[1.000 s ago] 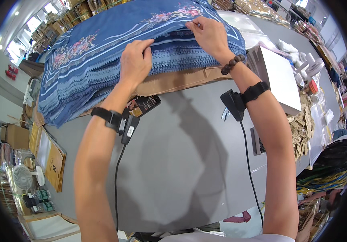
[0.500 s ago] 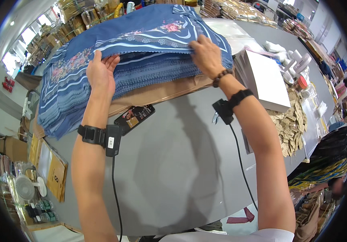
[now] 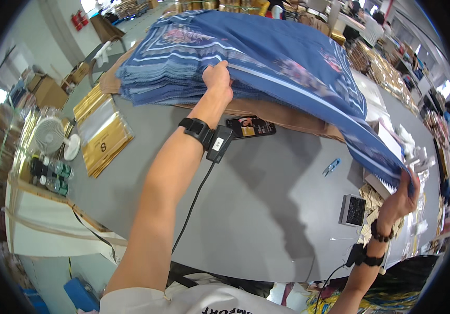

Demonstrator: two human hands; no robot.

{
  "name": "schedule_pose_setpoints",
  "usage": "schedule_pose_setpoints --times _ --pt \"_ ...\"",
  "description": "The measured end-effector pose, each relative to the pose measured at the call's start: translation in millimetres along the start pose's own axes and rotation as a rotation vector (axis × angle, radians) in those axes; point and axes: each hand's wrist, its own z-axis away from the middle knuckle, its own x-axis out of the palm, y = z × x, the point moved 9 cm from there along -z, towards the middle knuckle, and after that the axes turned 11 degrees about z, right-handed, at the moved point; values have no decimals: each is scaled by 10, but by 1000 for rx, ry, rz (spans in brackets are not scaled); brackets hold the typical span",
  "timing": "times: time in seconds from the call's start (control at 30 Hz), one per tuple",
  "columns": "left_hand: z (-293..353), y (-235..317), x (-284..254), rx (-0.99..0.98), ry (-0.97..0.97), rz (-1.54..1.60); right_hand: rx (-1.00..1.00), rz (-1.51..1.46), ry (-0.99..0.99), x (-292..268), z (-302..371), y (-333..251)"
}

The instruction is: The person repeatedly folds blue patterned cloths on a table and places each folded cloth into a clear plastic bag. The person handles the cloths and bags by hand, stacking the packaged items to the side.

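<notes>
A blue scarf (image 3: pixel 282 55) with a floral print and white striped borders lies over a thick stack of folded blue scarves (image 3: pixel 157 86). My left hand (image 3: pixel 217 83) is closed on its front edge near the middle of the stack. At the lower right my right hand (image 3: pixel 398 203) pinches a corner of the same scarf. Between the hands the edge is pulled out long and slanting, lifted off the stack toward the right. Brown paper (image 3: pixel 287 114) shows beneath the stack. A black phone-like object (image 3: pixel 251 127) with a picture on it lies just in front.
On the grey table (image 3: pixel 235 199) are blue thread snips (image 3: pixel 332 167) and a small dark-topped box (image 3: pixel 353 210). Gold-edged packets (image 3: pixel 102 136) lie at the left, near a white fan (image 3: pixel 50 134) and plastic bottles (image 3: pixel 56 184). Brown tags (image 3: pixel 370 203) are heaped at the right.
My right hand has moved far right and toward me, drawing the scarf's corner off the stack. My left hand has closed on the front edge. The view has turned.
</notes>
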Motion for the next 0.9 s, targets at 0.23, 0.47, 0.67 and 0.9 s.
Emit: schedule_pose_setpoints --times 0.23,0.47,0.67,0.9 --pt "-446 994 -886 177 194 -217 248 -114 13 -894 -213 872" --pt "-586 2219 -2304 296 446 -71 467 -66 218 -1533 -736 2023" --pt "-77 2617 -2555 469 447 -441 415 71 122 -834 -739 1399" --pt "899 1861 -1391 507 -207 -909 -599 60 -1031 1754 1243 -1957"
